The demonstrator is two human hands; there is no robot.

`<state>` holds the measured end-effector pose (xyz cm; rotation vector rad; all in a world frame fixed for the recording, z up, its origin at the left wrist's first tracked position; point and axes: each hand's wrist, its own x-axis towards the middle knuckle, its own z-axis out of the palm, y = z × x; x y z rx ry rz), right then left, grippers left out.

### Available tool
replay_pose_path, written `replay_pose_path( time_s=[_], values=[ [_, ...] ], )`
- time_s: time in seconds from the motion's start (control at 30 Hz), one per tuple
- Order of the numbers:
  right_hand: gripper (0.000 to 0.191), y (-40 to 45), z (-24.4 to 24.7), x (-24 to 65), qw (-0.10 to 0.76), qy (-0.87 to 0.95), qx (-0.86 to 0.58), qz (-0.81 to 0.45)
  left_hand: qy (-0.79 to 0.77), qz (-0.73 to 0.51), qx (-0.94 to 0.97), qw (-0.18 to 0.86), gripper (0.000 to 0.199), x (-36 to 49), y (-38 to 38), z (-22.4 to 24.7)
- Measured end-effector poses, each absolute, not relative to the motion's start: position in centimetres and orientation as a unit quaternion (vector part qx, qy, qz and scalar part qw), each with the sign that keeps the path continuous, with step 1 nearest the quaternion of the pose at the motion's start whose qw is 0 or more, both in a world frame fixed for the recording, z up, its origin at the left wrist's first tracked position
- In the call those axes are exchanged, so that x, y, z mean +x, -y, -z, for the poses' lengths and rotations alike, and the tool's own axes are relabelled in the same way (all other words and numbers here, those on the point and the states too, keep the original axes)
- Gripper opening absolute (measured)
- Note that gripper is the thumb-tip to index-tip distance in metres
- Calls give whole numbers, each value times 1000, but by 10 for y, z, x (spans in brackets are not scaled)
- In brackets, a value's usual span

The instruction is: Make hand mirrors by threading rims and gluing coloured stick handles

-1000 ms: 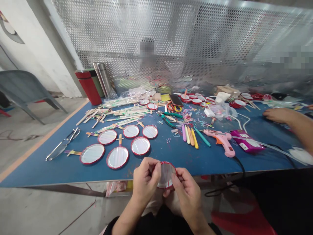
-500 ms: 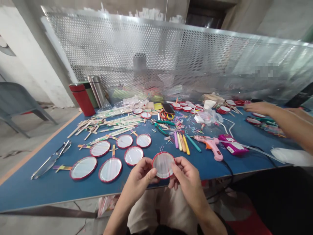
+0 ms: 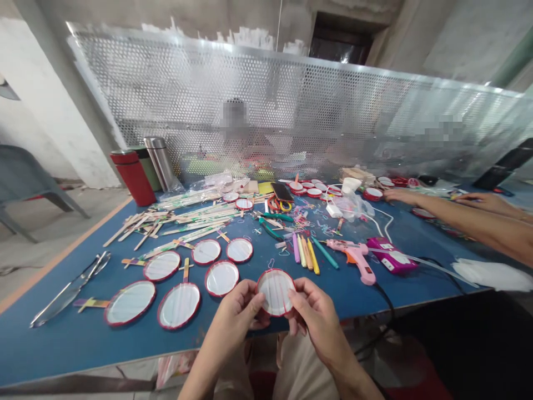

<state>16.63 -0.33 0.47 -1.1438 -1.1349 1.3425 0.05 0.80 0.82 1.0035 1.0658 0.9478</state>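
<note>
Grip is narrow and firm on both sides: the left hand and right hand pinch a red-rimmed frame by its edges, fingertips on its clear face, just above the near edge of the counter; concrete walls rise behind a perforated metal screen, with a grey chair on the floor at left; a person sits blurred behind the screen; the blue counter runs wide, a co-worker's hands reaching in from the right; a red flask and steel flask stand at its far left corner; six similar frames lie just beyond the left hand, most on wooden sticks; nearby are a pink glue gun, loose craft sticks, pliers, coloured sticks and scattered elastic bands.
</note>
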Motion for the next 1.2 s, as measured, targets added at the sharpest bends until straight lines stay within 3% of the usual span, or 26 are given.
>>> replay_pose_path(
  time_s=[0.3,0.47,0.8,0.97,1.07,1.2],
  values=[
    [38,-13,-11,174,447,493,-488,-564,-456,-424,436,649,51,0,-5,-6],
    [33,-57,-29,169,396,533,-510,-547,-376,-338,522,687,50,-9,2,-6],
    [22,-112,-26,121,379,509,-518,-573,-344,-276,583,683,30,-15,1,-7],
    [29,-97,-29,134,431,530,-546,-484,-348,-267,595,673,32,-14,1,-3],
    [21,-85,-42,154,443,561,-552,-430,-348,-267,597,672,39,-14,1,-1],
    [23,-92,-75,188,437,632,-585,-259,-290,-345,681,578,46,-18,0,-3]
  ],
)
